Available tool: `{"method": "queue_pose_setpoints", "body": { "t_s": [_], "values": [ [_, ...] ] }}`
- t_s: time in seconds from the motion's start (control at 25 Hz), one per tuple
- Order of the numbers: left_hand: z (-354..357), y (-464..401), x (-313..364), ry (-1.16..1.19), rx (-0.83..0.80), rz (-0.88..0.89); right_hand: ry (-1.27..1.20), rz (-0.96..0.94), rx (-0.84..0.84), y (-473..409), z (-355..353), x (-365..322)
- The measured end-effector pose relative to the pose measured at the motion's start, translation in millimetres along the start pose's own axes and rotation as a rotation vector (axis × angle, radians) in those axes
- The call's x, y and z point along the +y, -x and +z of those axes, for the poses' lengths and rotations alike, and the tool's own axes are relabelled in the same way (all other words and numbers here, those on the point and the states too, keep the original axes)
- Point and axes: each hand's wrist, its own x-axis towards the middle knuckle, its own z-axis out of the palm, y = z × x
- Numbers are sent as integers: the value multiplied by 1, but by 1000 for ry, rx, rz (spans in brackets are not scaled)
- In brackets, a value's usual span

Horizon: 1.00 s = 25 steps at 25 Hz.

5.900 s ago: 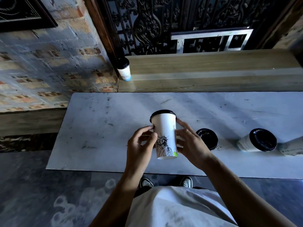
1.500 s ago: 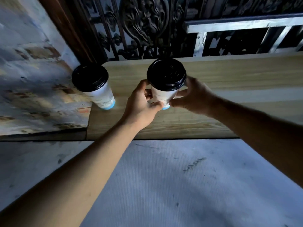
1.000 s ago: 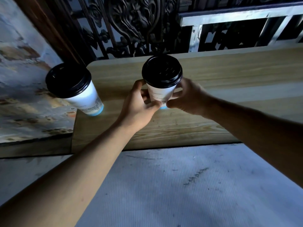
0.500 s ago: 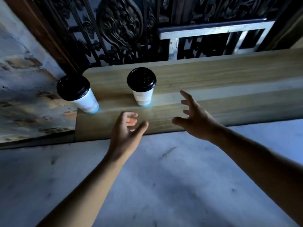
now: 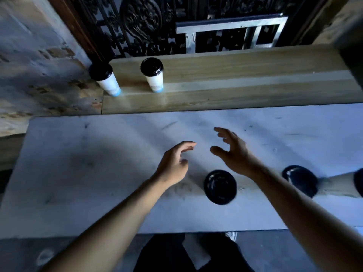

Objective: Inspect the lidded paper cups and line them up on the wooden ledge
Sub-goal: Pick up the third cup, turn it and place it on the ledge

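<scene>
Two white paper cups with black lids stand upright on the wooden ledge: one cup at its left end, a second cup a short way to its right. On the white table near me stands another lidded cup, seen from above. A further cup is at the right, and a cup lying on its side reaches the right edge. My left hand and right hand hover open above the table, holding nothing.
A dark ornate metal grille with a silver frame rises behind the ledge. A worn brick wall flanks the left. My shoes show on the floor below the table's near edge.
Both hands have let go of the second cup on the ledge and drawn back over the table. The view has pulled back, bringing the table cups into sight.
</scene>
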Motion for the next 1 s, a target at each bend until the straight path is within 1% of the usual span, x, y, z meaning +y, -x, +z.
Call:
{"method": "queue_pose_setpoints", "body": {
  "t_s": [0.12, 0.2, 0.28, 0.32, 0.4, 0.48, 0.6, 0.68, 0.76, 0.84, 0.92, 1.0],
  "values": [
    [34, 41, 1, -34, -30, -140, 7, -85, -58, 47, -7, 19],
    [61, 65, 4, 0, -55, -207, 36, -148, -155, 74, -8, 30],
    [87, 81, 5, 30, -57, -236, 91, -190, -255, 91, -4, 38],
    [99, 86, 6, 43, -40, -243, 101, -199, -286, 97, -1, 40],
    [113, 93, 12, 48, 53, -256, 79, -192, -312, 105, 8, 38],
    [121, 99, 18, 43, 147, -236, 52, -161, -296, 112, 12, 35],
    [118, 121, 18, 19, 184, -206, 14, -156, -269, 122, 4, 30],
    [107, 141, 23, -57, 158, -154, -64, -132, -289, 129, -4, 26],
    [96, 160, 33, -95, 154, -50, -287, -42, -314, 140, -13, 20],
    [88, 175, 43, -106, 136, 24, -494, 56, -405, 146, -20, 13],
    [85, 185, 54, -134, 104, 40, -573, 99, -450, 152, -22, 4],
    [85, 190, 66, -202, 97, 34, -573, 143, -407, 155, -21, -2]
  ]
}}
